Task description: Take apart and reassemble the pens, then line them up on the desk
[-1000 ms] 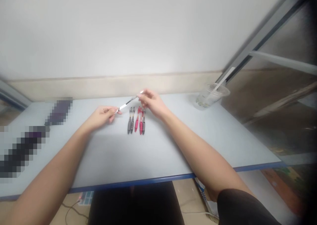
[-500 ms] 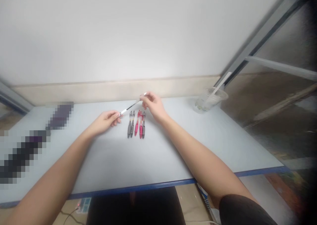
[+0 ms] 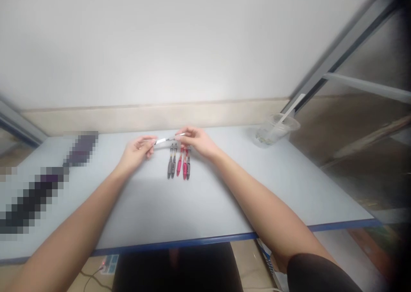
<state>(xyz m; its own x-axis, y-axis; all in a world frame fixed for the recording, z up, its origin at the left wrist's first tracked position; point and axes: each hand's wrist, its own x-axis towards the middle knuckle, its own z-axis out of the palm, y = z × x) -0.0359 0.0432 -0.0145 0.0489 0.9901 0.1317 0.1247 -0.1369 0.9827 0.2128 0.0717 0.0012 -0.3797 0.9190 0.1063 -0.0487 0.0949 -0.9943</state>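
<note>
Above the row of pens, my left hand (image 3: 137, 153) pinches one end of a thin pen refill (image 3: 160, 141) with a white section and a dark section. My right hand (image 3: 196, 141) has its fingertips closed on a slim, pale, translucent pen barrel (image 3: 180, 135) at the other end, in line with the refill. Exactly how the two pieces meet is too small to tell. Just below lie grey pens (image 3: 171, 165) and red pens (image 3: 184, 168), side by side on the table; my right fingers partly cover the upper ends of the right-hand ones.
A clear plastic cup (image 3: 272, 131) with a white straw stands at the table's back right. A blurred-out dark object (image 3: 38, 193) lies on the left. The pale table (image 3: 154, 215) has a blue front edge and meets a white wall (image 3: 180, 48) behind.
My right hand has moved left and slightly down, closer to my left hand. The visible length between the hands is shorter and nearly level. The pens on the table stay put.
</note>
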